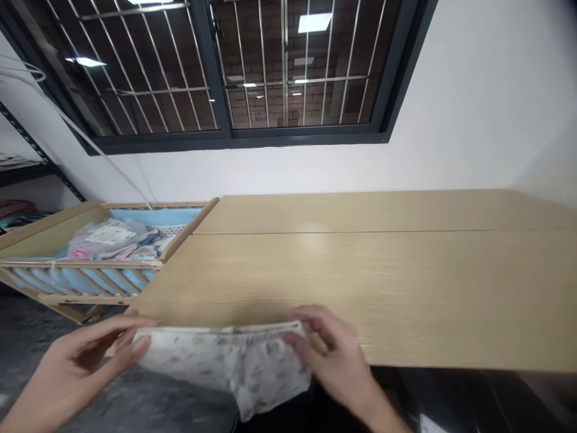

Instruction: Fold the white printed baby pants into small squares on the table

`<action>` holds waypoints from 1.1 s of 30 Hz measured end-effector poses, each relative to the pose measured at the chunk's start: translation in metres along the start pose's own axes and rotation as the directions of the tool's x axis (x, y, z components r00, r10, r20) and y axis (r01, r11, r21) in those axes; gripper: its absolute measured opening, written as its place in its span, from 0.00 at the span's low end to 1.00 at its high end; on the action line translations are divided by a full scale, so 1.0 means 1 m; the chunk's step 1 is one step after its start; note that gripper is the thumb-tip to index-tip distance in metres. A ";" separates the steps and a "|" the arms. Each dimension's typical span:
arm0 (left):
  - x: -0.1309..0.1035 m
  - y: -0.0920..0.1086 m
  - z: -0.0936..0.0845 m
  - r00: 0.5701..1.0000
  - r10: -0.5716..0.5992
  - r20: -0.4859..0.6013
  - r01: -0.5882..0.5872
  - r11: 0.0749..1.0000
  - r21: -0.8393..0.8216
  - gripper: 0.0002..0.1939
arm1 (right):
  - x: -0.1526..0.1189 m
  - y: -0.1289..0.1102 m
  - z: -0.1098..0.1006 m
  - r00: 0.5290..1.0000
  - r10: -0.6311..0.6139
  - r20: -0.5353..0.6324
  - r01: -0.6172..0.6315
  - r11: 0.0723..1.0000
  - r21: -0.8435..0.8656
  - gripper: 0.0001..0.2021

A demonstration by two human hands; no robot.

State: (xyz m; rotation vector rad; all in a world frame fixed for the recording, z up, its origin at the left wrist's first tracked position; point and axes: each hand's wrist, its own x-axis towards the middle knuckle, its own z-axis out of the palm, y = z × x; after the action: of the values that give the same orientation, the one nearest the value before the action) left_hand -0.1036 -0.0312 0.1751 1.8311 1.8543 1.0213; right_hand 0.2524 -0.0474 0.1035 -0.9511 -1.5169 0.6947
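Note:
A small white garment with a faint print and a gathered waistband, like a pair of baby pants (216, 361), hangs stretched between my hands at the near edge of the wooden table (342, 282). My left hand (85, 361) pinches its left top corner between thumb and fingers. At the other top corner, my right hand (333, 355) grips the waistband, somewhat blurred by motion. The lower part of the cloth droops below the table edge in front of dark clothing.
To the left stands a wooden crib (180, 240) with blue lining, holding a plastic bag (112, 234) and folded clothes. A barred window (229, 138) is in the wall behind the table. A white cable (90, 141) runs down at the left, near a dark shelf (27, 174).

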 end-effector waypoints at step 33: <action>0.069 0.144 0.265 0.553 0.310 0.773 -0.581 0.809 0.091 0.24 | 0.254 0.228 -0.075 0.853 0.521 -0.007 -0.395 0.637 -0.662 0.05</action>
State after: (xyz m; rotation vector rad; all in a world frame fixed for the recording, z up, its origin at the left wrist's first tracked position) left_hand 0.1742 0.0888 0.1103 2.5032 1.0942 -0.0340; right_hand 0.3646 0.2787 0.0501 -1.9088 -1.7316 0.6262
